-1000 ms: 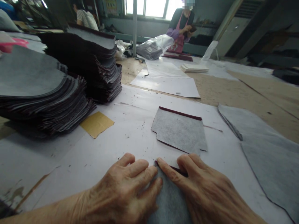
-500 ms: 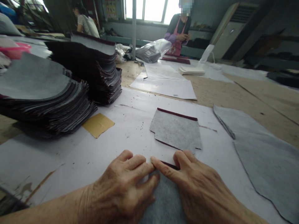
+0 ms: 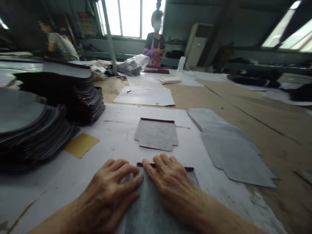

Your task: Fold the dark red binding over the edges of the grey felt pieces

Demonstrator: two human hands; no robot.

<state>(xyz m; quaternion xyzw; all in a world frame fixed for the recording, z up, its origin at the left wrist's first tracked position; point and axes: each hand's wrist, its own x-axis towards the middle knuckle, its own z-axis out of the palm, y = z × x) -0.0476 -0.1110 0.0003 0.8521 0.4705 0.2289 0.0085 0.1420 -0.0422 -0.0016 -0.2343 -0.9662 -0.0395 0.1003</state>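
A grey piece of backed fabric [image 3: 138, 211] lies in front of me, with a narrow dark maroon folded strip [image 3: 188, 169] along its far edge. My right hand [image 3: 170, 187] rests flat over the piece, its fingers pressing on that strip. At the strip's left end, my left hand [image 3: 112, 187] has its fingers stretched and apart, the tips touching the fabric's left edge. Just beyond both hands is a smaller grey fabric piece [image 3: 157, 133] with notched lower corners and its own maroon strip along the top.
Tall stacks of dark fabric pieces [image 3: 83, 94] stand at the left, beside a yellow square card [image 3: 82, 145]. More grey pieces [image 3: 226, 146] lie at the right. White sheets [image 3: 146, 96] and a plastic bag [image 3: 134, 65] are farther off. A person in a pink apron [image 3: 154, 48] stands across the table.
The view has swung right and lifted. My right hand's fingers now lie flatter along the maroon strip, and more of the strip shows. My left hand has come slightly away from the right.
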